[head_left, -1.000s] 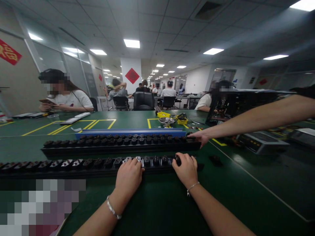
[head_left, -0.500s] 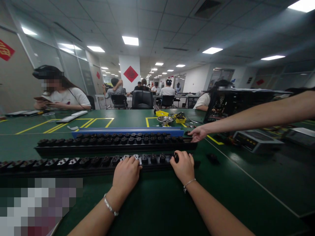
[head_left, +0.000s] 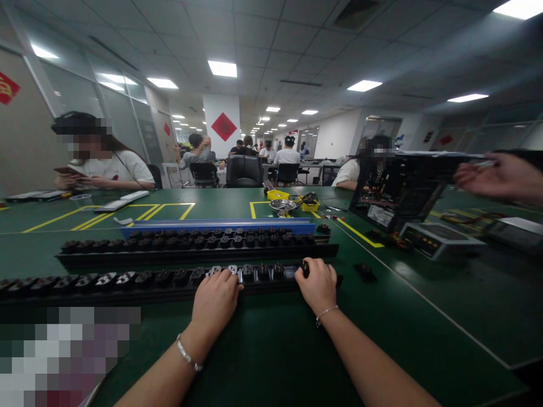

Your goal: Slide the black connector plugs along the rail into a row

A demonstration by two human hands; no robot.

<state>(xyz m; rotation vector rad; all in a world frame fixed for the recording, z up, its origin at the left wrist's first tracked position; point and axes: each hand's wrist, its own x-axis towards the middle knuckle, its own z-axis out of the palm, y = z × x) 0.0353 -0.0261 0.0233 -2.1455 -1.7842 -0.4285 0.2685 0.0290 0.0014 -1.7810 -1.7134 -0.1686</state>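
Observation:
A long black rail [head_left: 178,295] filled with a row of dark and a few silvery socket modules lies across the green table in front of me. My left hand [head_left: 217,301] is closed on the rail's near edge, its fingers curled over the modules. Near the rail's right end my right hand [head_left: 317,284] grips a black module [head_left: 305,269] between thumb and fingers. Behind it lies a second black rail [head_left: 195,255] holding two rows of black modules, with a blue rail [head_left: 224,224] at its back. A loose black module [head_left: 365,272] rests right of my right hand.
Another person's hand [head_left: 492,172] reaches in at the right above a silver power supply [head_left: 442,240]. An open computer case [head_left: 384,189] stands behind it. Yellow trays [head_left: 278,195] and a metal bowl [head_left: 283,206] sit at the back. One person [head_left: 114,164] sits at the left.
The other person's hand has drawn away from the second rail's right end, up and to the right. My hands have hardly moved; the view has shifted slightly.

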